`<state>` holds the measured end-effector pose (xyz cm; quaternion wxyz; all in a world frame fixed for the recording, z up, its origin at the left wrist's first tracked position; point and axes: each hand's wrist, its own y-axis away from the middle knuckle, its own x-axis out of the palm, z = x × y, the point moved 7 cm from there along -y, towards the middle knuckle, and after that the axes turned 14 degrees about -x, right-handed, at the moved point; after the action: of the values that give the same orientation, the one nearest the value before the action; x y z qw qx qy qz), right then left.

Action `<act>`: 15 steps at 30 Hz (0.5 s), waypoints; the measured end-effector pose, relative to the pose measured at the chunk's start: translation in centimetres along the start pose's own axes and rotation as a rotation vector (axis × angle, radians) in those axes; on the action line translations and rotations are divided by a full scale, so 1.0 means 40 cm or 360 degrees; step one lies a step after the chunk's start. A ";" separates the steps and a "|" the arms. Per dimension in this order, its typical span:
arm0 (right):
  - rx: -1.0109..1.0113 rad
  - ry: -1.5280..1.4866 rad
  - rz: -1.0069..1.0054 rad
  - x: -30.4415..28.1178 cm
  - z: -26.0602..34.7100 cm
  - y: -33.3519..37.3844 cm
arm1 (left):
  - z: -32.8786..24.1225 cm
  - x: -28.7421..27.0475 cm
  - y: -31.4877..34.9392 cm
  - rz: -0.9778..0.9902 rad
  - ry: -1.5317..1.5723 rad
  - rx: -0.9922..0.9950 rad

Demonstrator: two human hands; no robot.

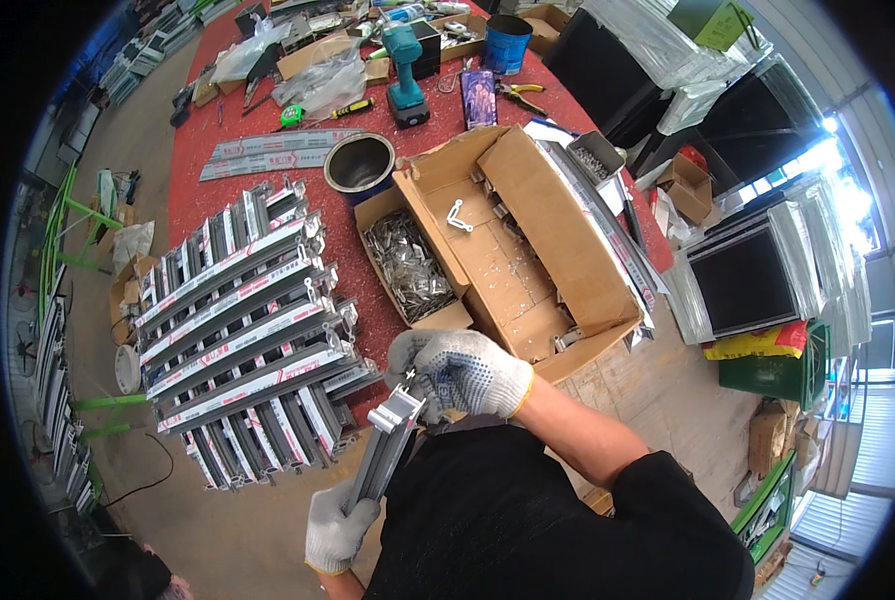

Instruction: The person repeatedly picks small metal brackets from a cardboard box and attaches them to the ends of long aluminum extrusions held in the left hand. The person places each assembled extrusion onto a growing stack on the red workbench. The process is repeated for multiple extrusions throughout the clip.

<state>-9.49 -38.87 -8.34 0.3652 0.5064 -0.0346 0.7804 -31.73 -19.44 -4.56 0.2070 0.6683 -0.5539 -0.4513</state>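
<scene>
A short grey aluminium profile (388,440) slants up in front of my dark shirt, its cut end uppermost. My left hand (340,525), in a white work glove, is wrapped round its lower part. At the upper end my right hand (473,372), in a dotted glove, is closed with fingertips pinching a small metal piece (409,378) against the profile's end; the fingers partly hide it. Just beyond lies an open carton of small metal parts (408,262). Beside it a larger cardboard box (513,290) holds a white corner bracket (459,216) and a few metal pieces along its sides.
Crosswise-stacked profiles (243,340) sit on the red table (268,160) at left. Behind are a dark metal pot (359,163), a teal cordless drill (405,75), a phone (479,100), pliers (522,96) and a blue can (508,45). Wrapped panels (743,285) lean at right.
</scene>
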 end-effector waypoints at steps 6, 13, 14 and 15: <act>-0.0013 -0.0431 0.0343 0.023 -0.029 -0.023 | -0.038 0.002 0.015 -0.0008 -0.0044 0.0012; -0.0058 -0.0311 0.0150 0.011 -0.050 -0.029 | -0.073 -0.013 0.012 -0.0029 -0.0257 0.0040; -0.0091 -0.0281 0.0117 0.008 -0.046 -0.032 | -0.068 -0.014 0.012 -0.0007 -0.0236 0.0007; -0.0150 -0.0224 0.0053 0.000 -0.039 -0.033 | -0.065 -0.016 0.011 -0.0001 -0.0226 -0.0023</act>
<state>-9.88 -37.24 -9.51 0.3721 0.5417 -0.1052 0.7464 -29.79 -19.57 -2.69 0.1720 0.6333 -0.5636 -0.5016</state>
